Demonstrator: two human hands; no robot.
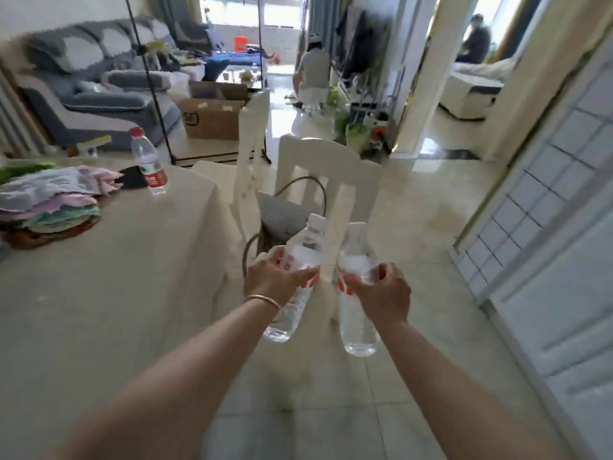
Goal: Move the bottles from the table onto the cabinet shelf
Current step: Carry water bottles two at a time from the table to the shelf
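My left hand [270, 277] grips a clear water bottle [300, 257] with a white cap, tilted to the right, out past the table's right edge. Beside it my right hand [381, 290] holds a second clear bottle [358, 310] upright by its middle. Both bottles hang in the air over the floor, close together. A third bottle [149, 161] with a red cap and red label stands on the table [116, 277] at its far side. No cabinet shelf can be made out in this view.
A stack of folded cloths [49, 204] lies at the table's left. Two white chairs [318, 180] stand ahead, one with a grey bag [282, 220] on it. A white panelled door [547, 244] runs along the right. A cardboard box [212, 117] and sofa [93, 91] lie further back.
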